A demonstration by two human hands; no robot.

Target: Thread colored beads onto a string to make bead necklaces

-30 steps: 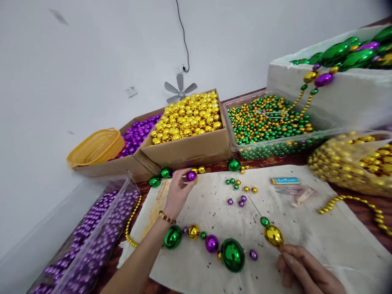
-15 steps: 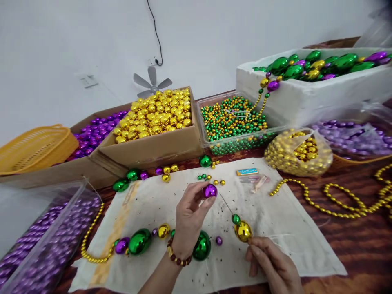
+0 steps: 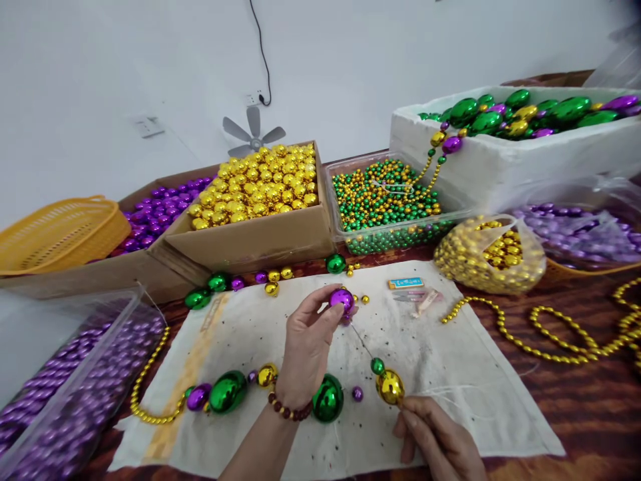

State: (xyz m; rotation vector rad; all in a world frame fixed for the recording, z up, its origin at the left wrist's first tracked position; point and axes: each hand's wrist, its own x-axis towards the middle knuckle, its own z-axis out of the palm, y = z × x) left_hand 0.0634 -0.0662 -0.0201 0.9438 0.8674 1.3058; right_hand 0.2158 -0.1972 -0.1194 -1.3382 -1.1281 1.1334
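My left hand (image 3: 306, 347) pinches a round purple bead (image 3: 342, 300) between thumb and fingers, holding it at the tip of a thin needle (image 3: 361, 339). My right hand (image 3: 441, 444) grips the needle's lower end, just below a gold oval bead (image 3: 390, 387) and a small green bead (image 3: 377, 365) threaded on it. A partly strung strand of green, gold and purple beads (image 3: 228, 392) lies on the white cloth (image 3: 451, 374) under my left wrist.
Behind the cloth stand a cardboard box of gold balls (image 3: 260, 187), a box of purple balls (image 3: 155, 214), a clear tub of small green and gold beads (image 3: 383, 200) and a white foam box (image 3: 505, 157). A yellow basket (image 3: 60, 230), a tub of purple beads (image 3: 75, 394) and gold strands (image 3: 571, 334) lie around.
My left hand picked a purple bead from beside the boxes and brought it right, to the needle tip. My right hand stayed on the needle. The view shifted right.
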